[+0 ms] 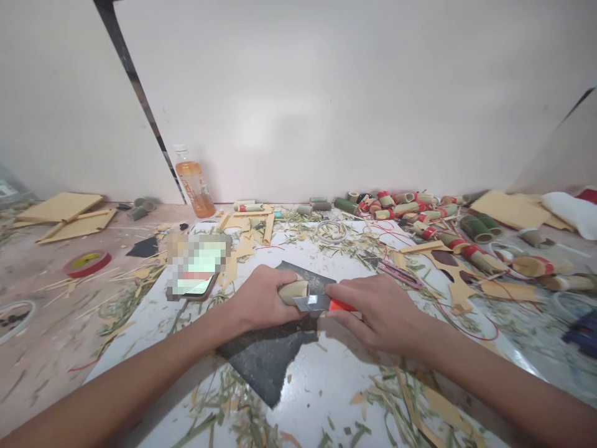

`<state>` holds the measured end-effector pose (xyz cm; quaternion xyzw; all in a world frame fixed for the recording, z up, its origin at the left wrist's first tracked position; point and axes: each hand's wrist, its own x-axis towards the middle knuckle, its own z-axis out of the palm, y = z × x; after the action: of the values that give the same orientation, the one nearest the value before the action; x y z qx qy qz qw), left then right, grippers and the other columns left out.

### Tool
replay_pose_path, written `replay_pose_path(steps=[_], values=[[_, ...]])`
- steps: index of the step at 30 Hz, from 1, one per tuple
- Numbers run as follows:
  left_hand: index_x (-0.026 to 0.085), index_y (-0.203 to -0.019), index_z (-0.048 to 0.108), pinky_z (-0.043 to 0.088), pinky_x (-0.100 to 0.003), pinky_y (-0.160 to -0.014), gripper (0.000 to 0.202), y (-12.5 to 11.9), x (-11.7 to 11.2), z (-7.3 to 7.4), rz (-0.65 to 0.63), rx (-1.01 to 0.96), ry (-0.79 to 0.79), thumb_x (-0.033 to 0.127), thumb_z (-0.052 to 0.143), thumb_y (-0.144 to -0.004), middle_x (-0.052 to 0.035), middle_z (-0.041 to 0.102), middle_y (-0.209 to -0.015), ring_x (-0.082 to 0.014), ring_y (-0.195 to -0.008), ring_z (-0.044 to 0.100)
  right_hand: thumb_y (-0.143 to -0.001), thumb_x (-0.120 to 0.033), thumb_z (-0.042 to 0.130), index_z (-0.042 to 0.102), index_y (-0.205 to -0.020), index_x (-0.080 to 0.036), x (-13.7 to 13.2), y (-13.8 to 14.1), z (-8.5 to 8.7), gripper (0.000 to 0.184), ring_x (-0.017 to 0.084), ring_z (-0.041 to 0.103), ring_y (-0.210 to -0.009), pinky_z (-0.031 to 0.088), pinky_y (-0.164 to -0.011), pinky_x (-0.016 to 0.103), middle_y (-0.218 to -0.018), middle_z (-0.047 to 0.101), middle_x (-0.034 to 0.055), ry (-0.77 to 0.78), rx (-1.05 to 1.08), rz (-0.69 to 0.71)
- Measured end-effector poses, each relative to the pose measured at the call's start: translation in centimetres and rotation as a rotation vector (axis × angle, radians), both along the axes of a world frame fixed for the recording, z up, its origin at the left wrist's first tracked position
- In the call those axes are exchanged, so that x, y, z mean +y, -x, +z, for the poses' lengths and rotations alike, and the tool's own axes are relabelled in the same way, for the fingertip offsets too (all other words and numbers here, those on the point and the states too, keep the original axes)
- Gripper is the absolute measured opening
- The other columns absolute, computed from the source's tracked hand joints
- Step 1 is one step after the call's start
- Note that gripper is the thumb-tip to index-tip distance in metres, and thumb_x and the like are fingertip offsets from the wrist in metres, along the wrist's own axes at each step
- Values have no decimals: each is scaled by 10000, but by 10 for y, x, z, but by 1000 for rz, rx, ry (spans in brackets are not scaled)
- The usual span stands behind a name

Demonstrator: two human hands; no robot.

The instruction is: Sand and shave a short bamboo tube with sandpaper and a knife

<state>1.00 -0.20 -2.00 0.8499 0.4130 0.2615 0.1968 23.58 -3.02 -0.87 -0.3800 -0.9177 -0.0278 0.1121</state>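
Observation:
A short piece of bamboo tube (293, 291) lies in my left hand (265, 295), the fingers wrapped round it and its hollow end facing right. My right hand (373, 308) is closed on the orange-red handle of a utility knife (342, 305). The knife's wide blade (313, 302) points left and reaches the lower edge of the tube's open end. Under both hands lies a torn sheet of dark sandpaper (263, 361), partly hidden by my left hand. Green and tan shavings are scattered around it on a white board (336, 379).
A phone (200, 267) and an orange drink bottle (194, 186) stand to the left, with red tape (87, 264) farther out. At the right are a pink cutter (401, 274), a cut-out board piece (448, 267) and many bamboo tubes with red bands (476, 255). A wall rises behind.

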Motion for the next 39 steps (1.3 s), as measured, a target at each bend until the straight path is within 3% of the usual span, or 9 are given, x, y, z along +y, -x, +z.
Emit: replay_pose_path(steps=[4,8,9,12,15,17,30,39], values=[[164,-572,553,295,-212,-477,288,0,-2,6,28,1,22,390,682,-695,53,486,-502,-81,-497,407,-966,-470,330,562,-812,-210,6,-7,0,381,158,520,-559,182,-516,271,-651,621,12,-72,10,-48],[169,-634,608,324,-225,-502,324,4,-2,8,2,82,63,476,686,-700,38,545,-548,-98,-525,451,-946,-454,361,582,-868,-217,22,-27,10,334,170,499,-489,185,-507,260,-563,597,3,-162,64,-418],[173,-659,625,333,-227,-512,327,4,-1,8,19,93,77,492,680,-706,34,566,-567,-105,-539,471,-943,-450,367,579,-888,-211,24,-30,13,325,177,513,-506,195,-512,260,-569,598,8,-172,85,-454],[179,-698,642,359,-233,-543,338,5,4,6,86,75,91,515,666,-721,28,602,-607,-124,-583,518,-958,-462,317,565,-893,-205,20,-27,16,364,169,513,-511,215,-520,259,-581,594,5,-117,145,-357],[182,-718,647,371,-228,-561,291,5,6,4,74,35,101,472,678,-723,31,627,-641,-127,-606,540,-959,-483,322,550,-844,-208,6,-10,10,375,156,519,-530,214,-523,256,-617,605,0,-6,111,-173],[181,-716,643,369,-221,-556,257,5,5,4,55,23,104,435,680,-726,36,630,-641,-121,-600,542,-957,-480,341,544,-832,-210,-1,0,5,360,152,526,-551,210,-525,256,-651,617,2,36,89,-121],[167,-631,598,314,-205,-515,230,3,0,1,-33,3,-14,365,687,-705,54,524,-556,-89,-540,441,-960,-482,330,529,-784,-205,-5,6,3,383,142,488,-530,194,-518,255,-637,606,7,61,24,-73],[163,-561,562,297,-210,-479,284,0,-1,5,-14,-33,-32,380,698,-685,53,492,-501,-81,-493,398,-963,-503,322,550,-764,-197,-1,-2,5,430,141,487,-526,177,-519,259,-604,576,6,-112,67,-40]])
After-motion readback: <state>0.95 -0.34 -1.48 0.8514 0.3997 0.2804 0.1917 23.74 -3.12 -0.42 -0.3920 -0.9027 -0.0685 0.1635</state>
